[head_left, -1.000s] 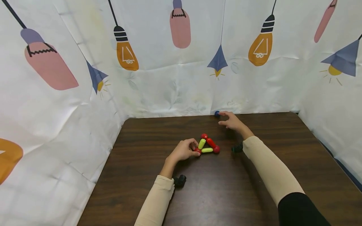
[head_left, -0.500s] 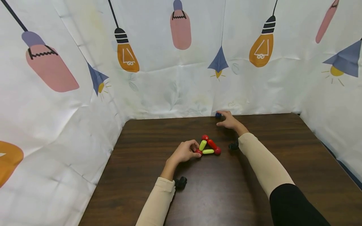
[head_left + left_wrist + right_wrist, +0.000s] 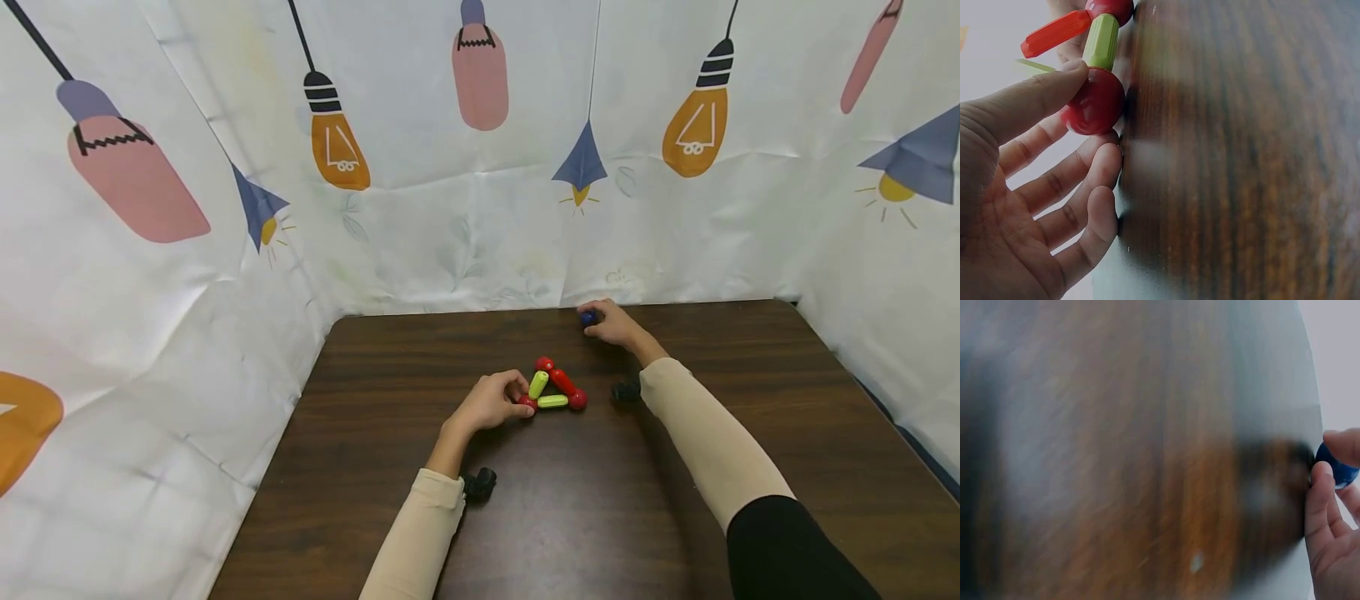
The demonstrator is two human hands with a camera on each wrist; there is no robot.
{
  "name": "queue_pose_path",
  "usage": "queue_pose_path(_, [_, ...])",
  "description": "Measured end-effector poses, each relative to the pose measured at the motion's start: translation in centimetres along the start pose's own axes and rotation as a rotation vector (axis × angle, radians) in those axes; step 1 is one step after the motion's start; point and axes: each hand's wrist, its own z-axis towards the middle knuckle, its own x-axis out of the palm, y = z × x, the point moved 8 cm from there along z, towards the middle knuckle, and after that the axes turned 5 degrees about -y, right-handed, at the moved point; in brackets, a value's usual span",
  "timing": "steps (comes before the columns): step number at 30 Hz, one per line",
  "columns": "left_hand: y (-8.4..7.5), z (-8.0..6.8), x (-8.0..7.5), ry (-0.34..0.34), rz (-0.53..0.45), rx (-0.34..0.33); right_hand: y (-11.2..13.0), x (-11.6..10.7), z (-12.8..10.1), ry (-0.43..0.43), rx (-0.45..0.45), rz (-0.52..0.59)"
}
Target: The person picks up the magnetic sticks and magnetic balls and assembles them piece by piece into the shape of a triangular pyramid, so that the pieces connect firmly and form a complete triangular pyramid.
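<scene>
Three red balls and three sticks, two of them lime-green rods [image 3: 552, 402] and one a red rod [image 3: 562, 382], form a flat triangle on the table. My left hand [image 3: 487, 402] holds the triangle's left corner ball [image 3: 1099, 103], with the thumb on its side and the other fingers curled behind and below. Near the far table edge, my right hand [image 3: 615, 323] grips a blue ball [image 3: 588, 318] between thumb and fingers. In the right wrist view, part of this blue ball [image 3: 1338, 472] is hidden by the thumb and fingertips.
The dark wooden table [image 3: 600, 517] ends at a far edge right against a white printed curtain [image 3: 420, 233]. Curtain also hangs along the left and right sides. A small black wrist camera [image 3: 478, 484] sits at the left sleeve, another black camera [image 3: 626, 392] by the right.
My right hand first hovered beside the blue ball, then reached over it, and now has it between its fingers, drawn slightly nearer. The left hand and the triangle have stayed in place.
</scene>
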Motion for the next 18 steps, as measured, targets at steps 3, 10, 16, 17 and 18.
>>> queue_pose_path(3, [0.0,0.0,-0.1,-0.001,0.000,0.001,-0.6,-0.1,-0.5,0.007,0.039,0.034])
queue_pose_path(10, [0.0,0.0,0.0,-0.004,-0.004,0.009,-1.4,-0.4,-2.2,0.019,0.059,0.155])
queue_pose_path(16, [-0.2,-0.1,-0.1,-0.003,0.003,0.004,-1.4,-0.1,-3.8,0.011,0.027,0.252])
queue_pose_path(17, [-0.2,-0.1,-0.1,-0.003,0.005,0.002,-1.3,-0.1,-4.1,0.004,0.024,0.268])
queue_pose_path(18, [-0.2,0.0,0.0,-0.003,0.006,0.002,-1.3,-0.1,-4.4,-0.002,0.022,0.286])
